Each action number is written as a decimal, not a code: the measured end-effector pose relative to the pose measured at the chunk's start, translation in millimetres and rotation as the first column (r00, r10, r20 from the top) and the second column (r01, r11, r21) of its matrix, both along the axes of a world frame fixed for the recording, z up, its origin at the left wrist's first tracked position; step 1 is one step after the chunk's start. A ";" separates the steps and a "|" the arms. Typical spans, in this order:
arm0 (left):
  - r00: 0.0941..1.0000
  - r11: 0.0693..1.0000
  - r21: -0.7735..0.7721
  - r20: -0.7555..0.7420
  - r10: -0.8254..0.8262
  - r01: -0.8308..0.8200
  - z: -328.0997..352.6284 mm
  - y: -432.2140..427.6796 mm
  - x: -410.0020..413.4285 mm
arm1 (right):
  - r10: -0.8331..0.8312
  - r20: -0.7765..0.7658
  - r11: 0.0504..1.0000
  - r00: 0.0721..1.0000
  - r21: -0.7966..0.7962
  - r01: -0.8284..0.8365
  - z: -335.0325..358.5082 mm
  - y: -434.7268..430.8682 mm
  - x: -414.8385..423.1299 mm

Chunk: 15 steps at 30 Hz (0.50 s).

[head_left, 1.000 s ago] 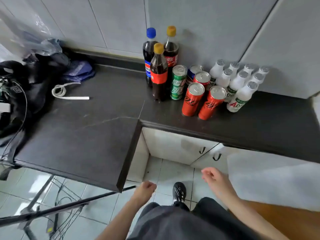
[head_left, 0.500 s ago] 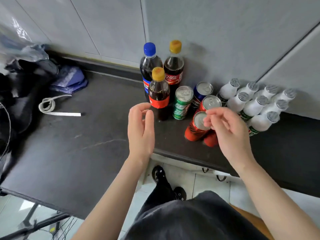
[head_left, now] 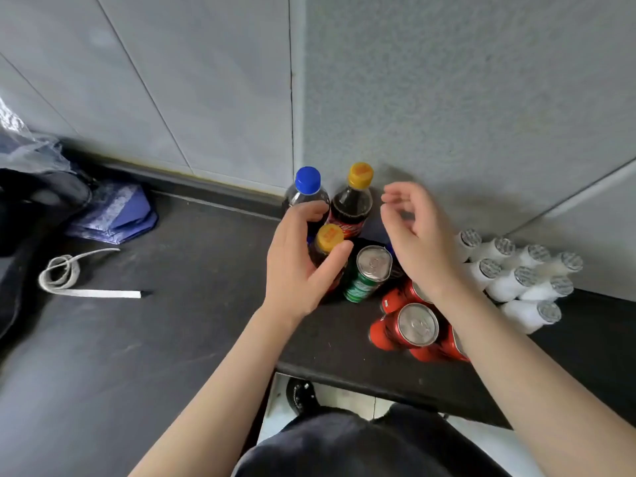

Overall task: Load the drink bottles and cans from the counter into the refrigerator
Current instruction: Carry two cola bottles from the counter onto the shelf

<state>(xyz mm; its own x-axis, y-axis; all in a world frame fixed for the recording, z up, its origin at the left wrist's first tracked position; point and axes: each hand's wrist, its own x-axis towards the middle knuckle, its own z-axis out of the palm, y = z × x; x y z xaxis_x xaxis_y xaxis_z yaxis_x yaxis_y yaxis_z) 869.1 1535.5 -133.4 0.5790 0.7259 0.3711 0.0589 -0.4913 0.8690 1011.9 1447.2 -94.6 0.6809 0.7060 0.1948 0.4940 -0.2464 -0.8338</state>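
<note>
Left hand [head_left: 296, 266] hides most of the front bottle [head_left: 329, 237]; right forearm [head_left: 481, 325] overlaps red cans [head_left: 392, 301].

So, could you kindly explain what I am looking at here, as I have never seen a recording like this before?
There is no machine here: a person works with bare hands, and the one camera sits on their head, looking forward and down. So the two arms coming in from the bottom are the wearer's own. On the dark counter stand a blue-capped bottle, a rear yellow-capped bottle, a front yellow-capped bottle, a green can, red cans and a cluster of small white bottles. All are meant for the refrigerator, which is not in view. The left hand curls its fingers and thumb round the front yellow-capped bottle. The right hand hangs above the cans, fingers loosely bent, holding nothing. Off to the left lie a white cord, a folded blue cloth and a dark bag.
</note>
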 end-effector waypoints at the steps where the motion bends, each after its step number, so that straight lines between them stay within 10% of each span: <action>1: 1.000 1.000 -0.006 -0.014 -0.008 0.007 -2.3 0.4 -1.0 | 0.001 0.037 1.000 0.999 -0.019 -0.001 -1.4 7.3 2.4; 15: 1.000 0.997 -0.082 0.023 -0.010 0.012 -21.1 -19.0 -5.7 | 0.025 0.129 0.998 0.991 -0.057 -0.017 -16.7 48.1 1.7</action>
